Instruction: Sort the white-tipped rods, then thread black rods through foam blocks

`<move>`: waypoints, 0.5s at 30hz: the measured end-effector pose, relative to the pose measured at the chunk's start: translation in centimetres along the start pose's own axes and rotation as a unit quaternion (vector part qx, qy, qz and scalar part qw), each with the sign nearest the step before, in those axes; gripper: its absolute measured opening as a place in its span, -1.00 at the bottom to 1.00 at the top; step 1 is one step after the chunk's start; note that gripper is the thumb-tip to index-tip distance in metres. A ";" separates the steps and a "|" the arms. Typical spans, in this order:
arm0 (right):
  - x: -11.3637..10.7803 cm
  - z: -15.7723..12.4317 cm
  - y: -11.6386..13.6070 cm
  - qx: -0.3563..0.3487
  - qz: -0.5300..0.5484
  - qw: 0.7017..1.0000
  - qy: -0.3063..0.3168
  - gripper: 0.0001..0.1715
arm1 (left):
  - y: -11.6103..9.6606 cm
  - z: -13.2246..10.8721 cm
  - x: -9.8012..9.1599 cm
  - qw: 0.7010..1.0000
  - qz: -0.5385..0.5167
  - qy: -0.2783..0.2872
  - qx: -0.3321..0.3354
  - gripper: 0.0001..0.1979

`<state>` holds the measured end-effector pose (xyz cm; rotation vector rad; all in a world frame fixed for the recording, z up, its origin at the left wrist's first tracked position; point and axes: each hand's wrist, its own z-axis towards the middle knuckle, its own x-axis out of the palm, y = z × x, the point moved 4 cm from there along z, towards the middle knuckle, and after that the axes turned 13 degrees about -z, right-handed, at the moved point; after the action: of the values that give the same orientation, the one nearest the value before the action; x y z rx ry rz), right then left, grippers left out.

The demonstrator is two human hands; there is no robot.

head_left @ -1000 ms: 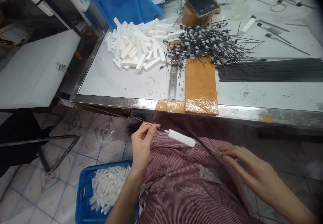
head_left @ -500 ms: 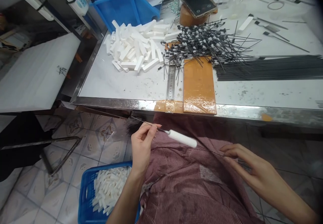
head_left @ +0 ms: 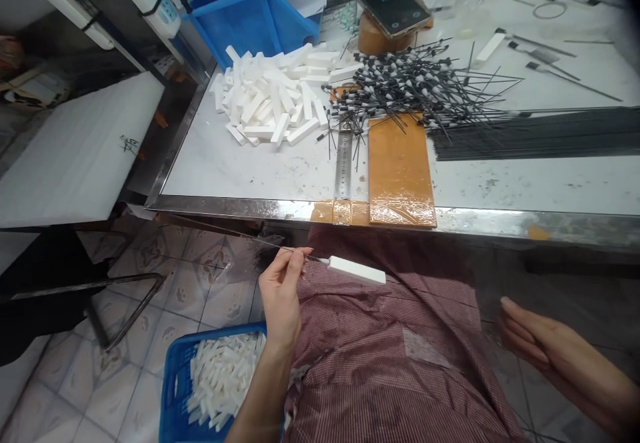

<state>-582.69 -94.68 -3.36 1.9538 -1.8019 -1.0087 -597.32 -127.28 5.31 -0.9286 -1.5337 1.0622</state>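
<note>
My left hand (head_left: 281, 290) pinches a thin dark rod (head_left: 280, 248) low over my lap. A white rectangular bar (head_left: 357, 269) sits on the rod's end, to the right of my fingers. My right hand (head_left: 560, 360) lies far to the right, with its fingers together and slightly blurred, and it holds nothing I can see. A red checked apron (head_left: 390, 356) covers my lap. A blue basket (head_left: 175, 376) of white bars stands below my left wrist, partly hidden by my forearm.
On the white table (head_left: 240, 176) with its steel edge lie a heap of white bars (head_left: 270, 100), a tangle of white-tipped black rods (head_left: 415, 90), and a row of black rods (head_left: 535, 133). A steel ruler (head_left: 344, 163) and orange-taped board (head_left: 400, 176) lie near the edge.
My right hand has moved away to the right and lower, leaving the white bar. My left hand stays nearly still, and the bar now lies flatter. The whole view has shifted slightly.
</note>
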 end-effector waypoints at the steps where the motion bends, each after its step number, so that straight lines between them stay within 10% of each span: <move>1: -0.2 -0.1 0.3 0.006 0.020 1.000 0.000 -0.24 | 0.2 0.0 -0.1 1.000 0.000 -0.004 -0.001 -0.85; 15: -3.0 -1.0 3.3 -0.130 -0.054 0.979 -0.149 -0.64 | 1.0 -0.1 -0.1 0.997 -0.040 -0.049 -0.039 -0.84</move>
<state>-584.36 -92.66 0.34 1.8321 -1.6147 -1.5598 -597.17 -126.99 4.32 -0.8726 -1.6889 1.0097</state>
